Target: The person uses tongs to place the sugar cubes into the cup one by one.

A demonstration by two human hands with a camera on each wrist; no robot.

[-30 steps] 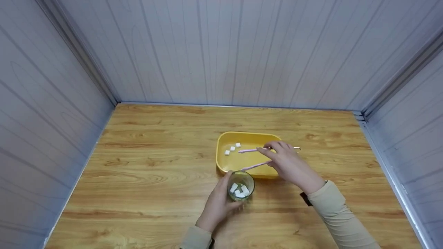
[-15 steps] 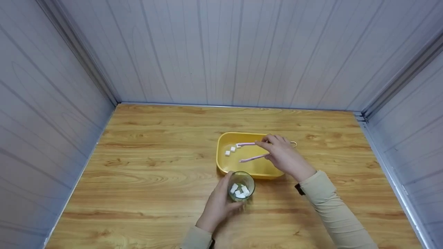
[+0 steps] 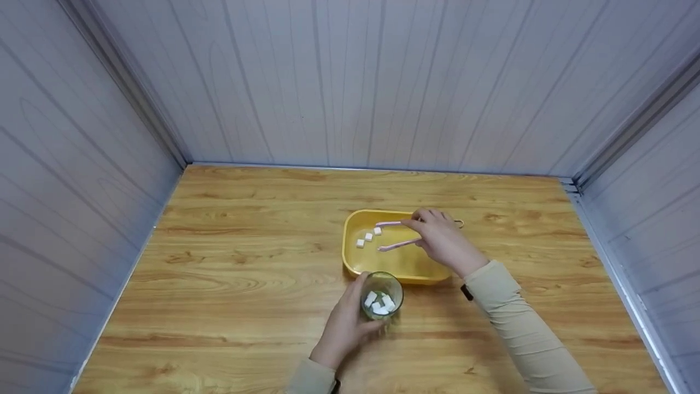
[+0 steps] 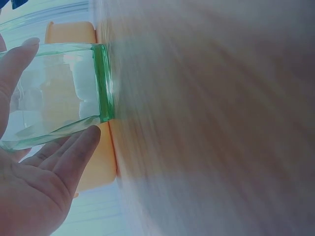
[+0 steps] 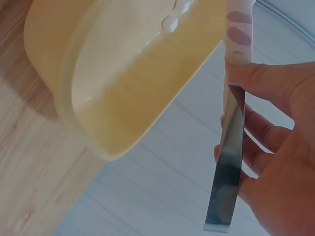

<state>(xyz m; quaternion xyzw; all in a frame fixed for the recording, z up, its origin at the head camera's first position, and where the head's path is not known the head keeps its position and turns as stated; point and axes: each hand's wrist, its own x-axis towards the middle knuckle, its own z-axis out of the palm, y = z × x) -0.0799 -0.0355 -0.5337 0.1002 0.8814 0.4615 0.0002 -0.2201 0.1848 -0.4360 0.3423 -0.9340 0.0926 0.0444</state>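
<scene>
My left hand (image 3: pixel 344 323) curls round a green-tinted drinking glass (image 3: pixel 391 284) standing on the table, with several white cubes (image 3: pixel 380 306) at its bottom. In the left wrist view the thumb and fingers lie on either side of the glass (image 4: pixel 59 93). My right hand (image 3: pixel 445 238) pinches a pair of pink-and-white tongs (image 3: pixel 399 244) over a yellow tray (image 3: pixel 404 271). The tips of the tongs are spread apart, with nothing between them. Close to the upper tip lie three white cubes (image 3: pixel 368 236) in a slanting row on the tray's left side. In the right wrist view a bent metal strip (image 5: pixel 225 167) joins the tongs' arms.
Wood-patterned table (image 3: pixel 240 262) stretches around the tray, with pale panel walls (image 3: pixel 350 82) behind and on both sides. The glass stands right at the tray's near left edge, overlapping its rim in the head view.
My right hand has moved away from me and slightly left with the tongs, whose tips are now farther up the tray near the cubes. The left hand and glass have stayed put.
</scene>
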